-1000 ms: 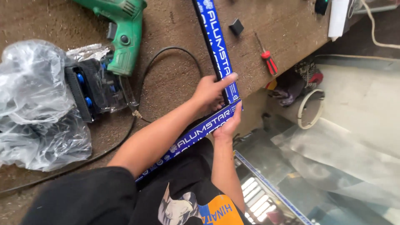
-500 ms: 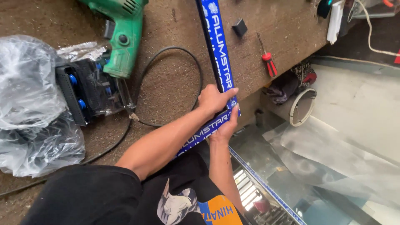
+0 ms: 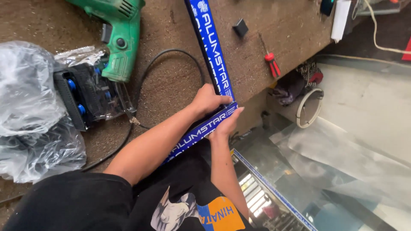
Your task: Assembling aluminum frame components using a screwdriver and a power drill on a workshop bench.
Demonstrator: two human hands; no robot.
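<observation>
Slip risk: left hand (image 3: pixel 208 100) and right hand (image 3: pixel 225 124) clamp two blue strips (image 3: pixel 212 51) into a corner at the table (image 3: pixel 282 25) edge; uneven pressure could skew the joint.

Colours and patterns, head view.

- Two blue strips (image 3: pixel 212 55), (image 3: pixel 201 130), white lettering along each; they meet at the table's near edge.
- Table (image 3: pixel 278 64): brown, speckled, grainy.
- Drill (image 3: pixel 120 38): green body, black switch, black cable (image 3: pixel 171 53).
- Case (image 3: pixel 85 100) toward the left edge: black, blue round parts inside, under clear film.
- Plastic bag (image 3: pixel 30 115) at the left edge: clear, grey-white sheen.
- Screwdriver (image 3: pixel 272 64) near the right edge: red handle.
- Small block (image 3: pixel 240 27) toward the far edge: black.
- Shirt (image 3: pixel 85 201): black, white figure print, orange patch.
- Ring (image 3: pixel 309 108) off the right edge: white.
</observation>
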